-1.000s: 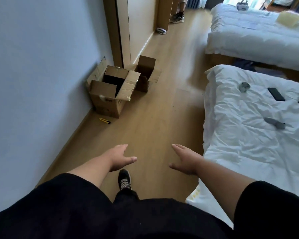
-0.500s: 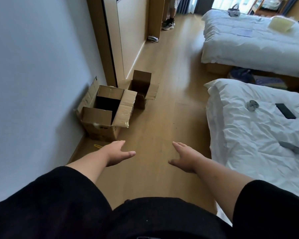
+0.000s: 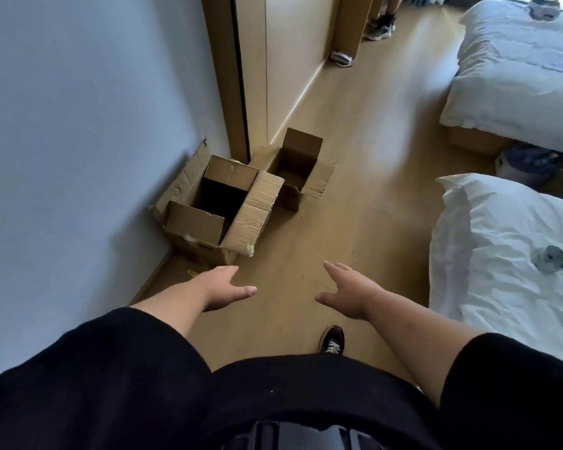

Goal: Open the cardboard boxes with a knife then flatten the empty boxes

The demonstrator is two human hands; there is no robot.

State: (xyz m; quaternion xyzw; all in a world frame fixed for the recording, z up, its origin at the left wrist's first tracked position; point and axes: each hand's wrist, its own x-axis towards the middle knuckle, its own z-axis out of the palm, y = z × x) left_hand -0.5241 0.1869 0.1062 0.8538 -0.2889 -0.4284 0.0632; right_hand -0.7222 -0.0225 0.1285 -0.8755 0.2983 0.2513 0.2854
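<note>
Two opened cardboard boxes on floor by wall: large box (image 3: 218,211), small box (image 3: 296,175) just behind it. Left hand (image 3: 220,287) and right hand (image 3: 350,293) empty, fingers loosely spread. Boxes probably light, creased, bendable; grip opposite walls to collapse.

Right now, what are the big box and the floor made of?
The big box looks like brown corrugated cardboard: matte, creased flaps with a torn edge. The floor looks like light wood or wood-look laminate, smooth, with a soft sheen from the window light; which one, I cannot tell.
</note>
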